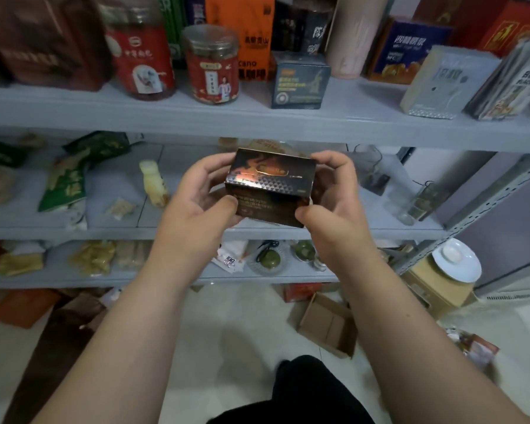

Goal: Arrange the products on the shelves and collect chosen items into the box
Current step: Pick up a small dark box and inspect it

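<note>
Black glossy product box sits between your hands, held up in front of grey middle shelf. Your left hand grips box's left end, thumb on near face. Your right hand grips right end, thumb at near bottom corner. Open cardboard box lies on floor, below and right.

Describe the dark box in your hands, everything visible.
The dark box is a closed rectangular carton, seemingly glossy cardboard, black-brown with an orange-gold design and a band of silver triangles. It is held in the air, slightly tilted, before the middle shelf. The left hand grips its left end, the right hand its right end.
</note>
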The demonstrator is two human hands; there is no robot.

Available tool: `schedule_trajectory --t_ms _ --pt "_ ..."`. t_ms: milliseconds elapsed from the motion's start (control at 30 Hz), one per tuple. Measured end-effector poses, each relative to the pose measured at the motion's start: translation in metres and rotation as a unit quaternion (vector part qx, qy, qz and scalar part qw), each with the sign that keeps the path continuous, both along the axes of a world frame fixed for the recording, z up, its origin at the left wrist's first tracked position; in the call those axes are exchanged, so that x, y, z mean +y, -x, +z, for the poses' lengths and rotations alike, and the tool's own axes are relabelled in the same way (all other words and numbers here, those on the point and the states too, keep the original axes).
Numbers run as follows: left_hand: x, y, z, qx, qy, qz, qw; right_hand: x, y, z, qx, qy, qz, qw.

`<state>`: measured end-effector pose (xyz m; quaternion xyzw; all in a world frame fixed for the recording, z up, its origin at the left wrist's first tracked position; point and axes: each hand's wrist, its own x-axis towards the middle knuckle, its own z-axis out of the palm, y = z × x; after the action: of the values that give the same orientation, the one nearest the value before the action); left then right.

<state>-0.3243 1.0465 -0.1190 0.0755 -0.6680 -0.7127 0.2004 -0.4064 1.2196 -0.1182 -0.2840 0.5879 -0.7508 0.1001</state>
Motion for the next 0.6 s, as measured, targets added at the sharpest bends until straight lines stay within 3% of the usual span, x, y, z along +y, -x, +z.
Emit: schedule_trajectory --t_ms 267,467,600 --pt "-0.026 -0.011 -0.001 -0.023 -0.051 0.115 0.992 -0.033 -0.004 -0.001 -0.081 -0.004 0.079 0.994" --pt "-0.014 0.001 0.007 -0.064 -0.056 0.091 0.992 -0.039 0.018 0.009 -0.15 -0.003 0.106 0.983" --pt "0.004 0.015 0.008 -0.093 -0.105 0.029 0.99 -0.025 0.04 0.01 -0.164 -0.029 0.105 0.98"
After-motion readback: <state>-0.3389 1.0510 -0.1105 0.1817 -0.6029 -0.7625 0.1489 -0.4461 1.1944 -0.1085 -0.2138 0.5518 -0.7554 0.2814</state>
